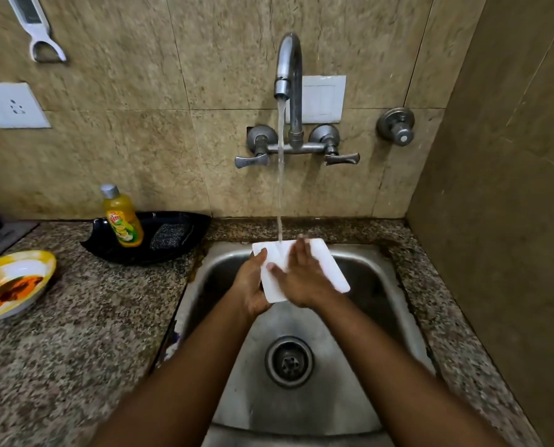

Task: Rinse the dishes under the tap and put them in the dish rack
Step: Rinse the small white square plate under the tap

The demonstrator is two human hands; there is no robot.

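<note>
A flat white plate (321, 269) with rounded corners — squarish, smooth and glossy — is held over the far part of a steel sink (359, 321), tilted under a thin stream of water (281, 175) that falls from the curved metal tap (289, 69) and strikes the plate's far edge. The left hand (253, 285) grips the plate's left edge from below, its fingers curled round the rim with the thumb on top. The right hand (301, 279) lies flat on the plate's upper face, fingers straight and close together, pointing away toward the wall; its fingertips are blurred. Both bare forearms reach in from the near edge.

The sink is a brushed, dull grey basin with a round ribbed drain (289, 361) near its middle. Around it runs a speckled granite counter (85, 333), grey and brown. On the counter to the far left of the sink sits a black, leaf-shaped glossy tray (179, 221) holding a yellow bottle (123, 217) of dish soap with a grey cap and a dark, coarse scrub pad (169, 235). At the left edge lies an oval bowl (27, 269) with a yellow rim and orange-brown residue inside. The wall (140, 140) is mottled beige tile, with two lever handles below the tap, a round valve (396, 125) to the right, and a white socket (12, 106) to the left.
</note>
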